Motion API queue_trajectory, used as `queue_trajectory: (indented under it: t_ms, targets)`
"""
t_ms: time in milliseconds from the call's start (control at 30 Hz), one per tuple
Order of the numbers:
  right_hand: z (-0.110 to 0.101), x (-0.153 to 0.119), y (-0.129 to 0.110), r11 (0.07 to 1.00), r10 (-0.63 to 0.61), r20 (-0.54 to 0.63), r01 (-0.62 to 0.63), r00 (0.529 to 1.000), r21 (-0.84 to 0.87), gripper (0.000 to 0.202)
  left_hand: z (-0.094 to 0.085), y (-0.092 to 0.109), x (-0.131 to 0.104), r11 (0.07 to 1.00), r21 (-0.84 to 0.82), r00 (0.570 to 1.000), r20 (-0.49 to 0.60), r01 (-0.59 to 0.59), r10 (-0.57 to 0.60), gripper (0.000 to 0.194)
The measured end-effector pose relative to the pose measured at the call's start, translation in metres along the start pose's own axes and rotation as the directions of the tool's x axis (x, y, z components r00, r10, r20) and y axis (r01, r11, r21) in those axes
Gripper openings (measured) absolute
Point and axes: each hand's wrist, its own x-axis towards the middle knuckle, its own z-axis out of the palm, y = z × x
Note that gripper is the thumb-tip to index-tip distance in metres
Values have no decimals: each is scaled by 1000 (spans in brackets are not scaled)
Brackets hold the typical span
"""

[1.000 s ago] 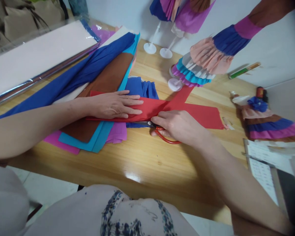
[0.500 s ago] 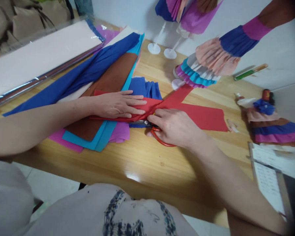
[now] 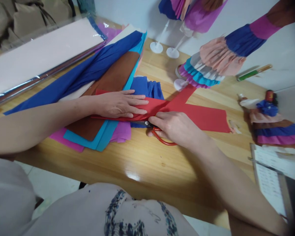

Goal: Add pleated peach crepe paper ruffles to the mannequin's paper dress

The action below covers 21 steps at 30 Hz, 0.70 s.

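Note:
My left hand [image 3: 118, 104] lies flat, fingers spread, on a folded length of red crepe paper [image 3: 206, 117]. My right hand [image 3: 177, 126] is closed around the red-orange handles of a pair of scissors [image 3: 164, 141]. The blades point left along the near edge of the red paper, just below my left fingers; the paper partly hides them. A strip of the red paper slants up and away past my right hand. Beneath lie brown [image 3: 86, 129], turquoise [image 3: 102, 139] and purple [image 3: 121, 131] sheets, with gathered blue paper [image 3: 147, 87] behind.
At the left is a plastic-wrapped pack of pale sheets [image 3: 46, 55] beside a long blue roll [image 3: 88, 68]. A tiered paper skirt on a stand [image 3: 218, 59] rises at the back. A green tube [image 3: 254, 72], a second layered skirt [image 3: 277, 127] and a written notebook [image 3: 269, 180] are at the right.
The whole view has shifted slightly. Both hands keep nearly the same pose, with the scissors still at the near edge of the red paper.

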Motion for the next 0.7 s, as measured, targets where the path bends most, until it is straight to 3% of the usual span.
queue_trajectory:
  t_ms: [533, 700]
  targets:
    - [-9, 11, -19, 997, 83, 3, -83, 997, -9, 27, 1, -1, -1, 998, -67, 999, -36, -11, 9, 46]
    - [-9, 6, -21, 996, 94, -6, -94, 996, -1, 25, -3, 3, -2, 994, -99, 999, -7, 42, -43, 50]
